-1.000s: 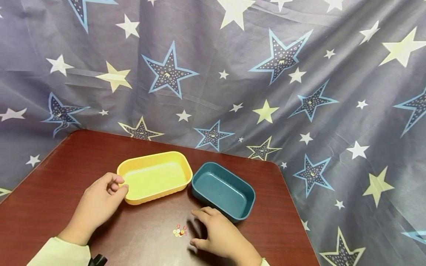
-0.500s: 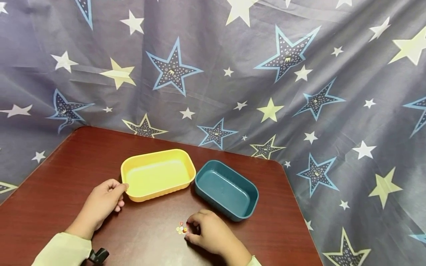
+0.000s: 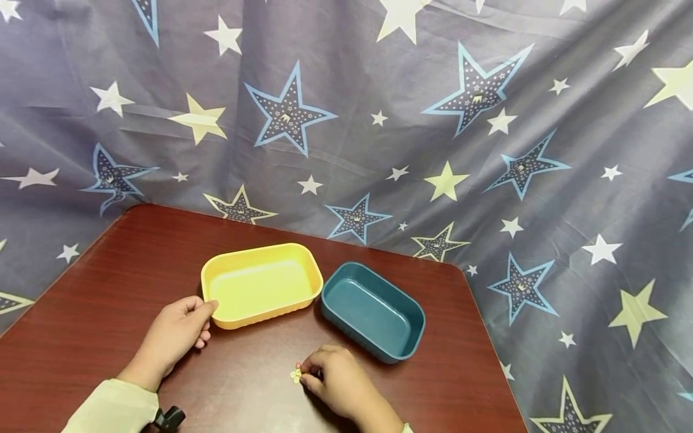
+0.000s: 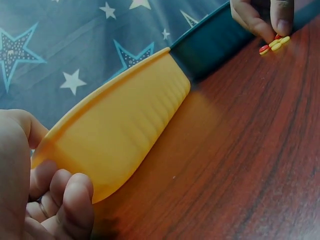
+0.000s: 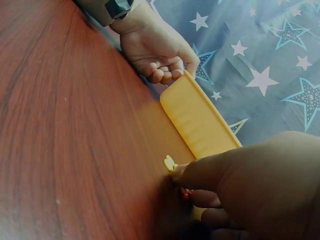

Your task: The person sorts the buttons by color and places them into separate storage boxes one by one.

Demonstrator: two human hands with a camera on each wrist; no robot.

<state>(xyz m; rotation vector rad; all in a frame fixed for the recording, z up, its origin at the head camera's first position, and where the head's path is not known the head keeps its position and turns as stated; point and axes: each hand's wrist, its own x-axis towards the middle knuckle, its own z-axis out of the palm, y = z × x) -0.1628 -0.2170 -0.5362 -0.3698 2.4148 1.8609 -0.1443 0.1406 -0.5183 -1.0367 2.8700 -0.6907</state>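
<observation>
Item: left hand (image 3: 178, 331), thumb and finger pinching the near-left corner of the yellow tray (image 3: 262, 284). Item: blue tray (image 3: 373, 310), just beside the yellow one. Item: small red and yellow pieces (image 3: 295, 376), clustered on the table (image 3: 243, 373) in front of both trays. Item: right hand (image 3: 343, 382), fingers bent, tips at that cluster; whether they grip a piece, I cannot tell from my remote feed. Step in hand, as I judge it: picking up pieces. Next move, I reckon, calls for a light fingertip pinch, leaving neighbouring pieces unscattered.
</observation>
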